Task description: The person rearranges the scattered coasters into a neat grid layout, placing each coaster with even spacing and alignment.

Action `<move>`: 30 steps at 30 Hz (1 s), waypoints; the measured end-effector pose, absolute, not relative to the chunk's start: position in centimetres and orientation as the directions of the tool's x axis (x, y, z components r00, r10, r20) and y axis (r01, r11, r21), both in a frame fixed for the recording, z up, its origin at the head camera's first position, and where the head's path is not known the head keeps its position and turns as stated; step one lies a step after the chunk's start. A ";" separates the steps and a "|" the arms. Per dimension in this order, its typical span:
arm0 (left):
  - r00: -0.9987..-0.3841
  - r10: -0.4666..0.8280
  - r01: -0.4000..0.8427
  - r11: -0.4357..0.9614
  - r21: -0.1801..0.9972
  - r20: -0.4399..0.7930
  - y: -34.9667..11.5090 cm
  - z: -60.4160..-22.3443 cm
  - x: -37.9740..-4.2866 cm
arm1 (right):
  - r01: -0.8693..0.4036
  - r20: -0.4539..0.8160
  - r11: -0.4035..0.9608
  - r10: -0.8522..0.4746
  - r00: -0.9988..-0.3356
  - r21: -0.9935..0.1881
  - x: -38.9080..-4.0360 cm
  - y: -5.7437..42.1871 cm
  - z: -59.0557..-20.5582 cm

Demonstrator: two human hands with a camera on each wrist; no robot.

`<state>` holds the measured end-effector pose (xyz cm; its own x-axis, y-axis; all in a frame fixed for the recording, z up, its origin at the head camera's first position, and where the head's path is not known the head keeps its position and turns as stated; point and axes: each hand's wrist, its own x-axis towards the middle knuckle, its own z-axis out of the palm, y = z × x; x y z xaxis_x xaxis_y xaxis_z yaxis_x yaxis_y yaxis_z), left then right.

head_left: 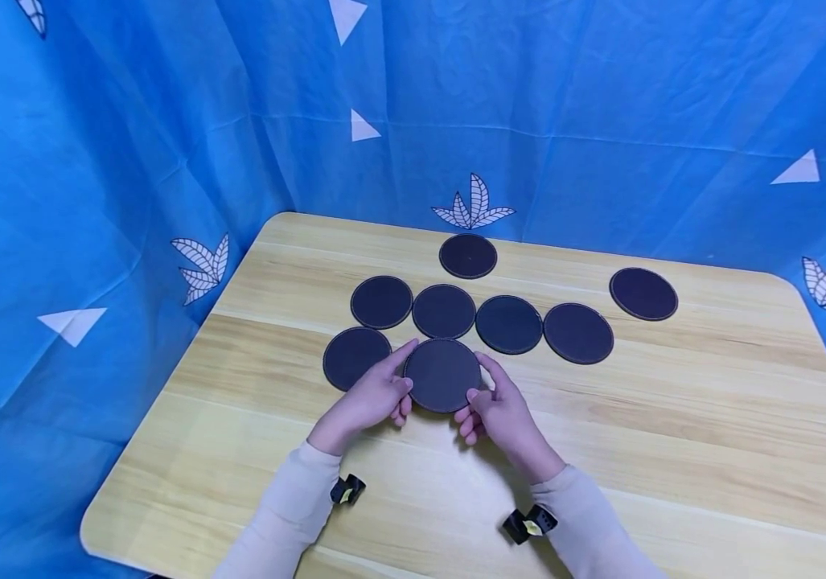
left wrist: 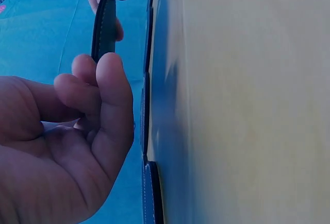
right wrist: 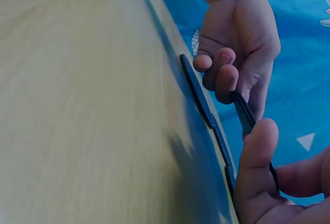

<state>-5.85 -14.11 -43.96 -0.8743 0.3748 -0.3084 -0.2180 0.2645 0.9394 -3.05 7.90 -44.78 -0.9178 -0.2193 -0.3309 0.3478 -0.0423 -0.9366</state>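
Observation:
A round dark coaster (head_left: pixel 443 375) with a stitched edge is held above the table between both hands. My left hand (head_left: pixel 376 392) pinches its left edge, thumb on top. At its right edge my right hand (head_left: pixel 504 414) grips it the same way. Both wrist views show the coaster (left wrist: pixel 105 26) edge-on, lifted off the wood. Just left of it lies another coaster (head_left: pixel 355 359), partly behind the left hand. Beyond runs a row of coasters: one at left (head_left: pixel 381 302), then a second (head_left: pixel 445 311), a third (head_left: pixel 509 324) and one at right (head_left: pixel 578 333).
The light wooden table (head_left: pixel 673 450) has rounded corners. Near its back edge lies a single coaster (head_left: pixel 468 256), and another coaster (head_left: pixel 643 293) sits apart at the back right. A blue curtain (head_left: pixel 565 96) with white leaf and triangle prints hangs behind and at the left.

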 end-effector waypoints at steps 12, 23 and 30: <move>-0.863 0.318 -0.239 0.428 0.872 -0.393 -14.3 -44.1 -6.1 | 0.430 -0.421 0.023 -0.255 -0.870 -0.903 -3.4 7.2 -45.5; -0.877 0.253 -0.215 0.554 0.804 -0.408 -14.2 -44.3 -6.4 | 0.456 -0.446 0.035 -0.282 -0.849 -0.889 -3.6 6.7 -45.7; -0.872 0.253 -0.227 0.551 0.803 -0.420 -14.3 -44.1 -6.3 | 0.452 -0.436 0.019 -0.305 -0.847 -0.892 -3.6 6.5 -45.8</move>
<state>-6.34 -14.29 -44.08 -0.8717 0.2527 -0.4199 -0.2270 0.5512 0.8029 -3.59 6.54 -45.78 -0.8467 -0.3049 -0.4360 0.4521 0.0194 -0.8917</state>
